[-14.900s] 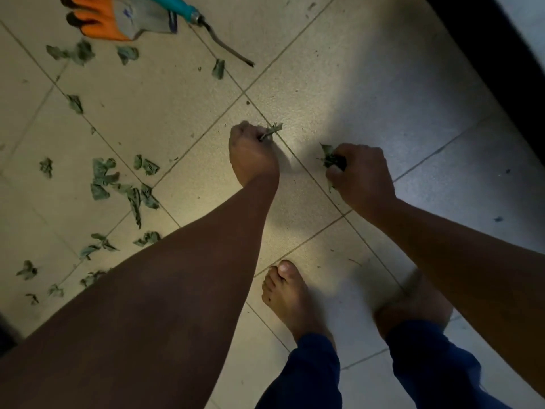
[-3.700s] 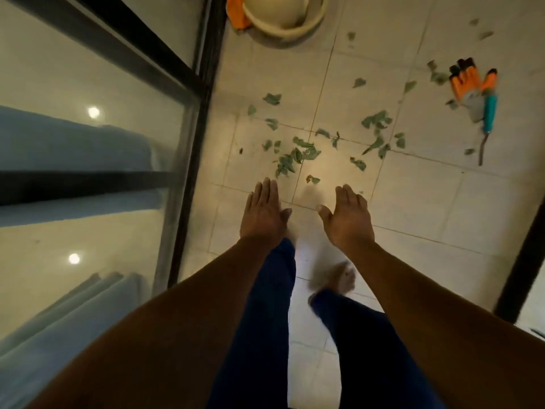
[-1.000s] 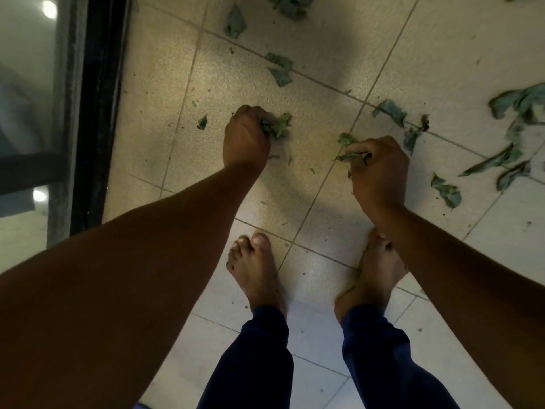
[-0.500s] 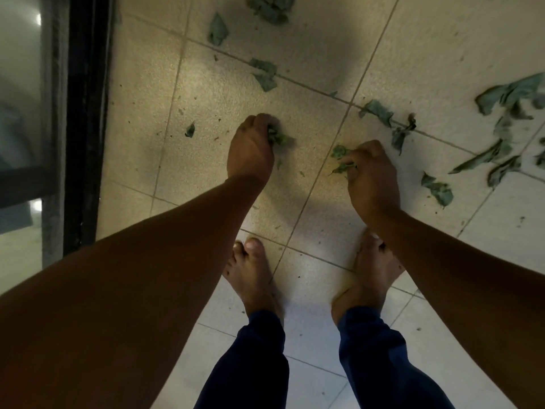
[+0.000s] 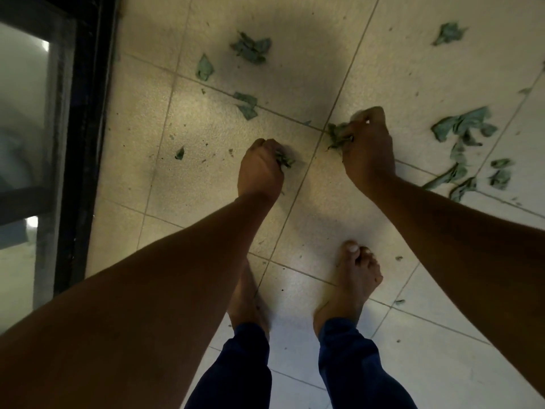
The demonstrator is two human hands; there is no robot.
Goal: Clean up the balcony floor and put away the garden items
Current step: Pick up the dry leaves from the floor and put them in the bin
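Observation:
Green leaf scraps lie scattered over the pale tiled floor (image 5: 206, 184). My left hand (image 5: 259, 169) is curled into a fist around a few leaves (image 5: 284, 160) that stick out at its right side. My right hand (image 5: 368, 149) grips a bunch of leaves (image 5: 336, 135) down at the floor, on a tile joint. Loose leaves lie beyond the hands (image 5: 250, 48), (image 5: 246, 104), and a bigger cluster (image 5: 463, 128) sits to the right of my right hand. One small scrap (image 5: 179, 152) lies left of my left hand.
A black door frame (image 5: 82, 143) with glass (image 5: 23, 113) runs down the left side. My bare feet (image 5: 356, 278) stand on the tiles just below the hands. More leaves (image 5: 448, 32) lie at the top right.
My right hand has moved forward and to the right along the floor and holds a fuller bunch. My left hand stays closed on its leaves. The view has shifted slightly.

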